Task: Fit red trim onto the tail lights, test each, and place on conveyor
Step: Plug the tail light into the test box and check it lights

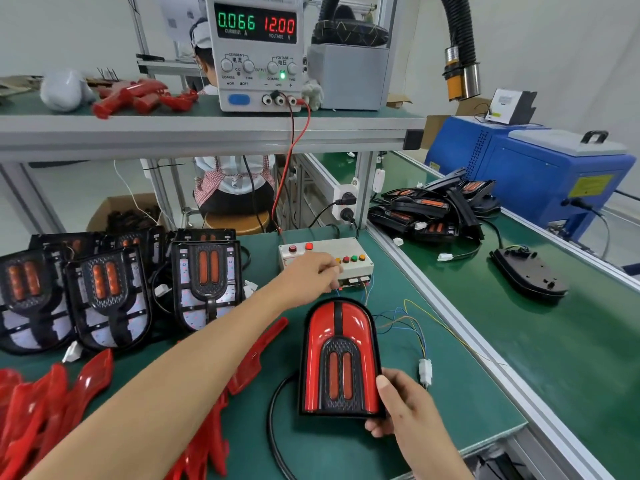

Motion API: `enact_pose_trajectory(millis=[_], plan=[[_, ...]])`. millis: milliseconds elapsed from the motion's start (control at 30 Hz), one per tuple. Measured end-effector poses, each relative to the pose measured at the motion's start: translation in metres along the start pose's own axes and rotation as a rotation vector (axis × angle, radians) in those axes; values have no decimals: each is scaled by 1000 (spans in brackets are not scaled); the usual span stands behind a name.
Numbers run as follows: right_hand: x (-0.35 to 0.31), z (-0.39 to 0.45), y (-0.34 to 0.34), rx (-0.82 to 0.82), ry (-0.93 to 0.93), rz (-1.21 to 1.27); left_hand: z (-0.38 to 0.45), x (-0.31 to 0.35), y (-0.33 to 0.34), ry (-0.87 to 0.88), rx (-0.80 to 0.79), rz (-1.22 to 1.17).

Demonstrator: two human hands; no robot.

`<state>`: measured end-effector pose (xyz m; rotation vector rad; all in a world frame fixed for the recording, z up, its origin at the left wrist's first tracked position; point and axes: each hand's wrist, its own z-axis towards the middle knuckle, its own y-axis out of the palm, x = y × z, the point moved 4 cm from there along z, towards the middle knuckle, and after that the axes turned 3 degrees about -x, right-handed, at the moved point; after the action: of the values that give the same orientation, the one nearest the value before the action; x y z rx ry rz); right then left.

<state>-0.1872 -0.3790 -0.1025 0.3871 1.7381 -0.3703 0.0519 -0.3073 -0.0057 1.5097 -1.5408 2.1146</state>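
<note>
- My right hand [398, 405] holds the tail light [341, 358] at its lower right corner, in the lower middle of the frame, thumb on the red trim and fingers curled under the edge. The light lies face up on the green tabletop [460, 386], red trim already fitted.
- My left hand [311, 275] reaches up to the middle of the frame, onto the switch box [325, 259]. Its fingers are bent over the row of coloured buttons; I cannot tell which one they press, or whether they grip anything.
- The power supply [258, 51] on the shelf at the top reads twelve volts and a small current, so I judge this to be the test step.
- The thin coloured wires [412, 323] run from the box to a white plug [425, 370], which lies just right of the light and looks unconnected. If so, the test would show nothing and I might wrongly reject a good light.
- My left forearm crosses above loose red trim pieces [62, 400] at lower left; drawing it back carelessly could sweep some off the tabletop.
- The light's black cable [277, 420] loops at the near edge. Lifting the light toward the conveyor [554, 341] on the right could snag it on the edge or drag the plug.
- My one-corner grip is light; a quick lift could tilt the piece and scuff the glossy trim.
</note>
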Motion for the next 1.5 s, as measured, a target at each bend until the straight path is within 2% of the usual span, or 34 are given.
enact_pose_trajectory(millis=[133, 267, 367, 800, 867, 967, 1033, 1067, 1167, 1267, 1367, 1500], plan=[[1, 0, -1, -10, 27, 4, -40, -5, -1, 7, 53, 182], [-2, -2, 0, -30, 31, -6, -79, 4, 1, 34, 250, 151], [-6, -3, 0, -29, 37, -27, -105, 13, 10, 62, 330, 128], [-22, 0, 1, 27, 61, -139, -138, 34, 51, 79, 318, 81], [-25, -6, -6, 139, 17, -267, -138, 39, 56, 101, 322, 70], [-26, -21, -34, 467, -151, -520, -134, 51, 66, 126, 299, 30], [-25, -28, -54, 637, -139, -678, -125, 63, 76, 130, 237, 12], [-23, -26, -60, 646, -66, -745, -120, 69, 81, 121, 196, 16], [-15, -11, -66, 527, 137, -959, -101, 89, 101, 67, 91, 12], [-16, 2, -65, 478, 181, -1035, -78, 101, 118, -32, 20, 92], [-16, 9, -70, 435, 130, -890, -63, 96, 130, -196, -83, 152], [-21, 6, -70, 387, -48, -278, -57, 80, 137, -354, -51, -69]])
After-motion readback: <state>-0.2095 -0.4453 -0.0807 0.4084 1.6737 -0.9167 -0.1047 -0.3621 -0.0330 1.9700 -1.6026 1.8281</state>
